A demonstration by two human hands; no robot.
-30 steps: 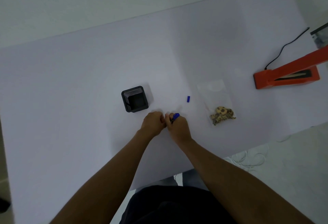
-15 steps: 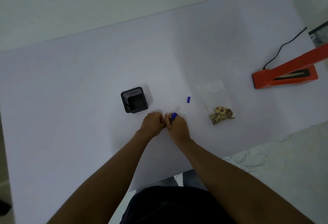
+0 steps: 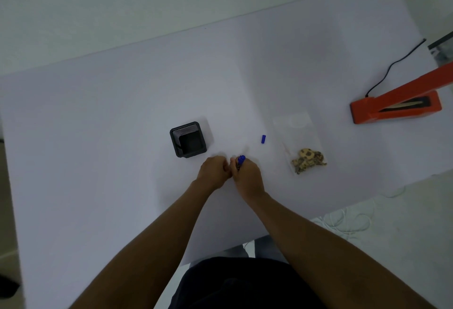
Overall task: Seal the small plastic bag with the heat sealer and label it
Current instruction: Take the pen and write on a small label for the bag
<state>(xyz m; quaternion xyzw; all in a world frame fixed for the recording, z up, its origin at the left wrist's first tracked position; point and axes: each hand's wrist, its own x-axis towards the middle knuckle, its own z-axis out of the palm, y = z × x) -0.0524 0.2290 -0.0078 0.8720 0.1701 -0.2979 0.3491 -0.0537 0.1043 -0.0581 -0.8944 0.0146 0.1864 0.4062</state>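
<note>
Right now your right hand is curled round a blue marker, tip down near the counter, and your left hand sits knuckle to knuckle with it, fingers bent over something too small and pale to make out, probably the label. That reads as the labelling step, with the writing under way. The small plastic bag lies flat well to the right of your hands, its contents bunched at the near end, and the blue cap rests between them and it. Next you will likely need to carry the label across and press it onto the bag. Whether the bag's mouth is sealed cannot be told. The orange heat sealer is cut off at the right edge.
</note>
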